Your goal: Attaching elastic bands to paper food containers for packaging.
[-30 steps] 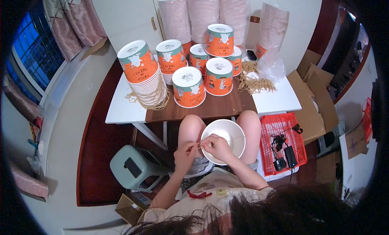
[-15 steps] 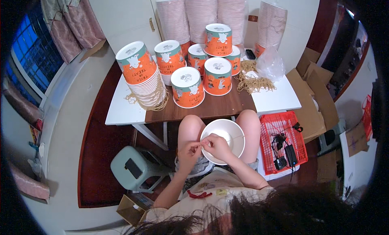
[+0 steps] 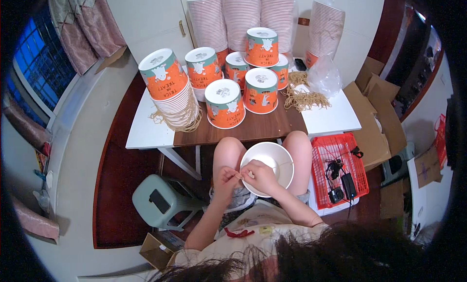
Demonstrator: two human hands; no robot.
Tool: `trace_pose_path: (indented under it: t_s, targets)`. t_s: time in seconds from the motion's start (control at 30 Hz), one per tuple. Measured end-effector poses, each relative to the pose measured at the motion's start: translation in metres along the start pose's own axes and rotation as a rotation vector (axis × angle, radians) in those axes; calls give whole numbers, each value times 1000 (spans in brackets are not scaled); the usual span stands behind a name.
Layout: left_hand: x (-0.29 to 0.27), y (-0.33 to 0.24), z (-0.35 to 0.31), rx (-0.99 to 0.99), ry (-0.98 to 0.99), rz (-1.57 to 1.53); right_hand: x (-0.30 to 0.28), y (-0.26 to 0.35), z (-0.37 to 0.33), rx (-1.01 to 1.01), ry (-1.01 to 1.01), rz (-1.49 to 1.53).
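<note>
A white-lined paper bucket point(image 3: 278, 153) sits in my lap between my knees, its mouth facing up. At its left rim my two hands meet, fingertips nearly touching. My left hand point(image 3: 227, 181) is just outside the rim, thumb and finger pinched together. My right hand point(image 3: 260, 178) reaches over the bucket's mouth, its fingers closed at the same spot on the rim. Whatever lies between the fingertips is too small to make out. A thin light line, like a cord, shows at the bucket's right inner wall.
Upside-down orange and green buckets point(image 3: 225, 109) stand on the table point(image 3: 228, 133). Tan cords point(image 3: 306, 101) lie beside a clear plastic bag point(image 3: 325, 78). Tall wrapped bucket stacks point(image 3: 242, 22) line the back. A red basket point(image 3: 318, 150) with cables is right; a stool point(image 3: 143, 197) is left.
My left hand's fingers have lifted and spread slightly, while its fingertips stay near the rim. My right hand and the bucket have hardly moved.
</note>
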State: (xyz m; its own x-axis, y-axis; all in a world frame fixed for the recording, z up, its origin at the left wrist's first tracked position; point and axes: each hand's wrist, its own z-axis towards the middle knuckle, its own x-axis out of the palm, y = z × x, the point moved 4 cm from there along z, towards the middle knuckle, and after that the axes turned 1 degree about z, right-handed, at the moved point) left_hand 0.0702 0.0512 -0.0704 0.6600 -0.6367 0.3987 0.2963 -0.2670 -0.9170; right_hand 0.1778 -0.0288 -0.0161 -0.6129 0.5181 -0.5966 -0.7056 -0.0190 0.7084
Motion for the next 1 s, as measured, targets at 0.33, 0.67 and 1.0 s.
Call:
trace_pose_path:
  t_s: [0.33,0.67,1.0]
  targets:
    - [-2,12,-1,-247,27,-380,-4,2,-6,30,-73,75]
    - [-6,16,0,-229,7,-361,-8,14,-6,-70,-50,-41]
    - [-1,6,-2,-153,27,-297,-5,8,-7,-10,-19,-7]
